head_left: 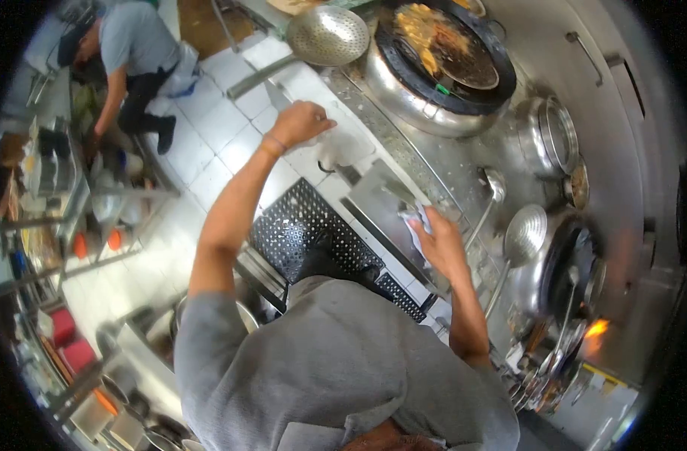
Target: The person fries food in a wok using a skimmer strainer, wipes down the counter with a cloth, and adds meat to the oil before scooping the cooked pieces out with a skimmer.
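Gripping crumpled cloth [417,225] in right hand [436,244] over worktop [373,197]; left hand [302,122] clenched, touching worktop edge below skimmer [325,37].

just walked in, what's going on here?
A person in a grey shirt stands at a steel wok range. The right hand presses a crumpled cloth against the range's front edge. The left hand is closed, resting on the counter near a big perforated skimmer. Food sits in the far wok; a flame burns at right. A co-worker bends over at the back.
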`<action>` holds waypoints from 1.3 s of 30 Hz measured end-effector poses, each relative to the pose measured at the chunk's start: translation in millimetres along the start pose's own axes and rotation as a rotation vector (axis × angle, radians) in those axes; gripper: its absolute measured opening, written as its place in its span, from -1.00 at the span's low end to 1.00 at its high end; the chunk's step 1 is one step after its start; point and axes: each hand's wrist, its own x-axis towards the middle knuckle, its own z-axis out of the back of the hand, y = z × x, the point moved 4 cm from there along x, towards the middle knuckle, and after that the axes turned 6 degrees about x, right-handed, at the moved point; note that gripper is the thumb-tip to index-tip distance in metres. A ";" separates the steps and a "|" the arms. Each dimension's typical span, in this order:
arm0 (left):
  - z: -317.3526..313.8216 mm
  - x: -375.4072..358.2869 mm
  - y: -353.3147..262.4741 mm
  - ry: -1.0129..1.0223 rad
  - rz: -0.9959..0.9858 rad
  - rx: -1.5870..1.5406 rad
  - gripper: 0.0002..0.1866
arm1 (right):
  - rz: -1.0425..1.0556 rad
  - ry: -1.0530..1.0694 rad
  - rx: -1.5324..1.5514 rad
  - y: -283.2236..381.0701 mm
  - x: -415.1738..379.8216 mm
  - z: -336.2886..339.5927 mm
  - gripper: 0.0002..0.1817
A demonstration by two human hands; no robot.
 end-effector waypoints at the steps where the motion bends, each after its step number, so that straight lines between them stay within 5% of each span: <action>1: -2.6 11.9 -6.3 0.074 0.021 -0.009 -0.46 | -0.023 -0.019 0.008 -9.7 -16.1 2.3 -0.74; 6: -46.2 14.0 -46.6 0.147 0.065 -0.669 -0.42 | -0.320 -0.239 0.167 -49.9 -111.4 36.0 -0.74; 8: -63.6 -14.4 -71.7 0.579 0.441 -1.305 -0.45 | -0.376 -0.338 0.263 -59.4 -151.3 47.3 -0.77; 11: -93.0 -40.2 -97.8 0.666 0.438 -1.412 -0.57 | -0.636 -0.551 0.284 -75.2 -204.6 61.6 -0.77; 15: -118.7 -48.5 -150.1 0.631 0.439 -1.350 -0.31 | -0.616 -0.866 0.385 -104.6 -249.0 65.5 -0.73; 19: -149.3 -47.3 -204.9 0.589 0.253 -1.219 -0.44 | -0.576 -0.955 0.393 -114.7 -261.2 67.8 -0.72; 24: -152.8 -56.7 -248.9 0.093 -0.175 -0.579 -0.52 | -0.556 -0.964 0.469 -117.3 -264.0 70.9 -0.75; 30: -186.6 -51.0 -203.6 -0.132 -0.159 -0.622 -0.59 | -0.552 -0.928 0.372 -137.7 -272.1 68.2 -0.77; 32: -210.9 -56.5 -197.7 -0.221 -0.299 -0.315 -0.55 | -0.512 -0.888 0.342 -144.4 -274.8 65.6 -0.77; 34: -185.7 -60.2 -209.3 -0.091 -0.213 -0.172 -0.52 | -0.530 -0.922 0.354 -162.1 -278.0 56.6 -0.75; 36: -164.4 -56.2 -206.6 -0.205 -0.354 -0.274 -0.60 | -0.538 -0.893 0.378 -154.3 -273.0 58.2 -0.75; 39: -133.6 -3.4 -131.2 -0.181 -0.426 -0.172 -0.76 | -0.565 -0.892 0.391 -152.6 -275.1 59.0 -0.74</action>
